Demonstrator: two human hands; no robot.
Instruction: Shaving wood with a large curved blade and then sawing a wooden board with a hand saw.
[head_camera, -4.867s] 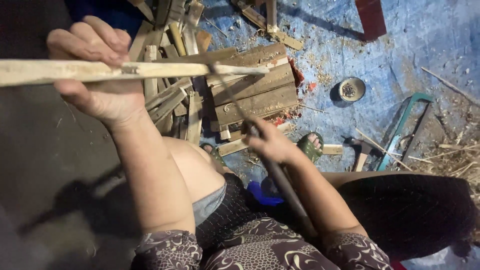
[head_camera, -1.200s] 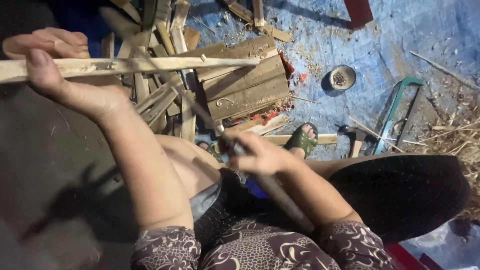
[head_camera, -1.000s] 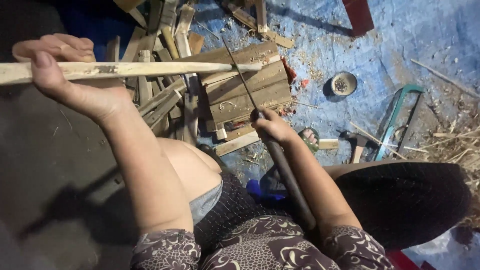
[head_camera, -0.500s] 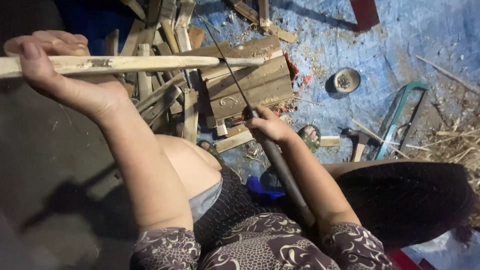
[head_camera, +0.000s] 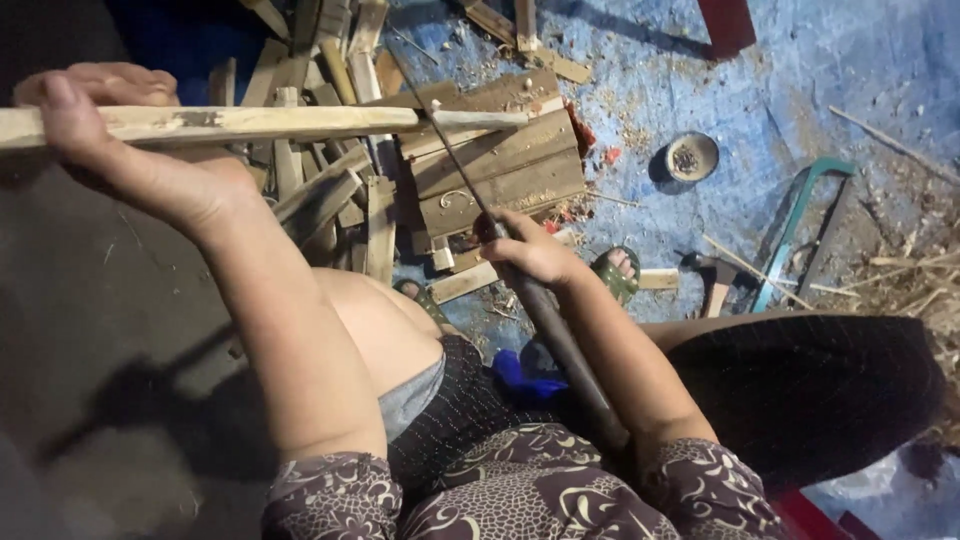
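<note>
Upper left, the left hand (head_camera: 120, 150) grips a long wooden stick (head_camera: 250, 122); mid-frame, the right hand (head_camera: 530, 250) clamps a long-handled blade (head_camera: 450, 160) against it.

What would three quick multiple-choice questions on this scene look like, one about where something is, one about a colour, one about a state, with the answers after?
1. Where does the small round tin lie?
A. on the blue sheet, right of the wooden block
B. on the person's lap
C. on top of the stick

2. What colour is the saw frame?
A. red
B. teal green
C. yellow

3. How is the long stick held?
A. lying loose on the floor
B. gripped in the left hand
C. pinned under a foot

Answers: 1 A, it sits on the blue sheet beside the wooden block. 2 B, its frame is teal. 3 B, the fingers wrap it while the right hand holds the long knife.
</note>
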